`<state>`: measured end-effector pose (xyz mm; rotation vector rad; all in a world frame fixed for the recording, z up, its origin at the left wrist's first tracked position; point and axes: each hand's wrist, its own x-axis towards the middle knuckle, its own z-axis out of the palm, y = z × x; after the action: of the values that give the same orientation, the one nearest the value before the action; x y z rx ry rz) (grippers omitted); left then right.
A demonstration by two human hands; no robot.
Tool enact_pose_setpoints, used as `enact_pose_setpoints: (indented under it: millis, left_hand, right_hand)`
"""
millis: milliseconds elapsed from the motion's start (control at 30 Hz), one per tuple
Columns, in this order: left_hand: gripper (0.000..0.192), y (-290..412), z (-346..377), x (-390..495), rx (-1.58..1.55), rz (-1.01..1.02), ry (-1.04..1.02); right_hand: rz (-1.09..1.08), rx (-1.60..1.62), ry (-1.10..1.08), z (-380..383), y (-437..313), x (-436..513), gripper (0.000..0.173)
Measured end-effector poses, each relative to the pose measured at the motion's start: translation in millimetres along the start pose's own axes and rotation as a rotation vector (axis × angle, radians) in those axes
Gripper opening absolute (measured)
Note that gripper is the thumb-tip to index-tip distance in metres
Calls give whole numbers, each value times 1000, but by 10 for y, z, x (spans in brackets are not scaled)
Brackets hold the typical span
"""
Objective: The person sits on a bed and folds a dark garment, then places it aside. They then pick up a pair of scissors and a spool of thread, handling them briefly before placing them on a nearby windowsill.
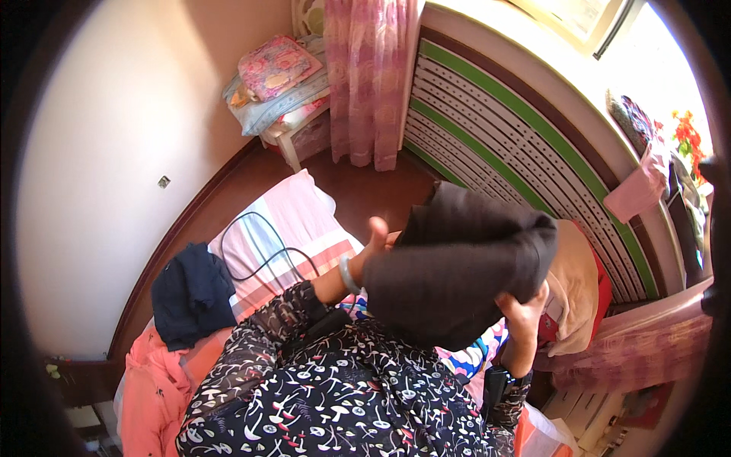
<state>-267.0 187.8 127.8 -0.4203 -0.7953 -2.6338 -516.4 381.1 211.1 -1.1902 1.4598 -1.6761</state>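
A dark brown folded garment (pixel 457 274) is held up in front of my chest. My right hand (pixel 522 308) grips its lower right side, the thumb on the near face. My left hand (pixel 374 240), with a pale bangle at the wrist, is at the garment's left end; its thumb points up and its fingers are partly hidden behind the cloth, so its hold cannot be made out. To the left, a folded navy garment (pixel 193 294) lies on the bed's striped sheet (pixel 291 200). A coral garment (pixel 154 383) lies nearer to me, at the bed's left edge.
A black cable (pixel 251 214) loops over the sheet. Folded bedding (pixel 280 68) is stacked on a white stand beside a pink curtain (pixel 365 80). A slatted radiator cover (pixel 514 148) runs under the window. Tan cloth (pixel 574 285) lies at the right, and a pink cloth (pixel 637 191) hangs off the sill.
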Motion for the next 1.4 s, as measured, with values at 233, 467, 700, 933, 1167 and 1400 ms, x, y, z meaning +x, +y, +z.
enact_pose_setpoints:
  millis: [233,467,700,933,1167,1400]
  left_hand:
    - [75,-69,522,25,964,-131,403]
    - [51,373,158,-35,518,145,729]
    - [37,1245,277,-948,868,502,1230]
    - [53,1748,897,-2452,657,1078,1355]
    - [38,865,525,-4294,354,1437,1697]
    - [54,204,142,-4744,245,1193,2446]
  right_hand:
    - [234,198,197,481,153,152,42]
    - [143,150,-115,52,1003,397,56]
    - [284,-776,-174,-920,3202,-6,47]
    - [226,-953,-194,-1215,3477,-297,33]
    - [304,-871,-160,-1295,3122,-166,29]
    - [274,-782,-135,-1594,3166,-270,25]
